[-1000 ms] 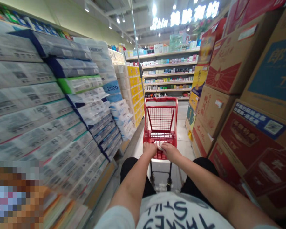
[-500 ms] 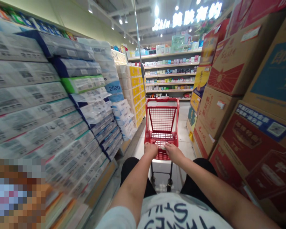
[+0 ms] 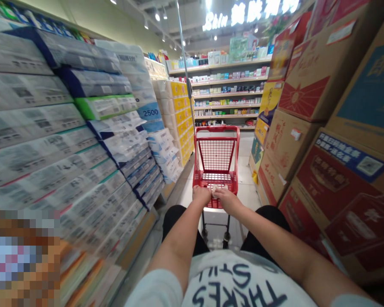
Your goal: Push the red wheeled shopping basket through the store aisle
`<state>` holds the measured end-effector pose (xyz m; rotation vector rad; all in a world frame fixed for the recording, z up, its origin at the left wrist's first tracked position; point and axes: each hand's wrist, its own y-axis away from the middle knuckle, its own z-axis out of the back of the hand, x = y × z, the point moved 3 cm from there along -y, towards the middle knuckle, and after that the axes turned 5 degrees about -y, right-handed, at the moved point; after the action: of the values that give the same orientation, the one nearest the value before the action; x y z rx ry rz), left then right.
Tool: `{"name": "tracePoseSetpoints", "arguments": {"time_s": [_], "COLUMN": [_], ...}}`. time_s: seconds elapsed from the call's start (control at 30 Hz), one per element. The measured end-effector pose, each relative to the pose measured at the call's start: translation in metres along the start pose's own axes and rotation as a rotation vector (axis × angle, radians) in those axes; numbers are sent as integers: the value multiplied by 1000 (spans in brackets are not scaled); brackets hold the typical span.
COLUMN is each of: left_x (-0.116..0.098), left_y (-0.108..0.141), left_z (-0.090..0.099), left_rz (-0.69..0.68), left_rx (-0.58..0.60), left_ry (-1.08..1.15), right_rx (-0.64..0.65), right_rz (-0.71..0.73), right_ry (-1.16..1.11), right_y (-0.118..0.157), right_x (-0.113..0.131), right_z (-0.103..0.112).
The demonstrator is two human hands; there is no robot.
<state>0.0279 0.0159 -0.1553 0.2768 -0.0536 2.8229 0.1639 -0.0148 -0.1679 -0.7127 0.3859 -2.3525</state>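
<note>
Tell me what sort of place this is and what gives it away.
Most likely a supermarket or similar shop: a red shopping cart stands ahead, wrapped packs are stacked along the left, and shelves of small products line the far end.

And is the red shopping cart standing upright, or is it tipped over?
Upright: the red cart stands above its wheels, which are down on the floor.

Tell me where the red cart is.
In the head view, the red cart stands just right of center, between wrapped packs on the left and cardboard boxes on the right, with left hand and right hand at its near end.
</note>
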Motion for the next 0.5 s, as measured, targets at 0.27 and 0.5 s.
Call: {"name": "tracePoseSetpoints", "arguments": {"time_s": [0.27, 0.5], "left_x": [-3, -4], "left_y": [-1, -1], "left_z": [1, -3], "left_rz": [1, 9], "left_rx": [-18, -44], "left_ry": [9, 21], "right_rx": [62, 54], "right_rz": [-61, -134], "right_ry": [77, 111], "right_y": [-2, 1], "right_x": [1, 3], "right_z": [2, -1]}}
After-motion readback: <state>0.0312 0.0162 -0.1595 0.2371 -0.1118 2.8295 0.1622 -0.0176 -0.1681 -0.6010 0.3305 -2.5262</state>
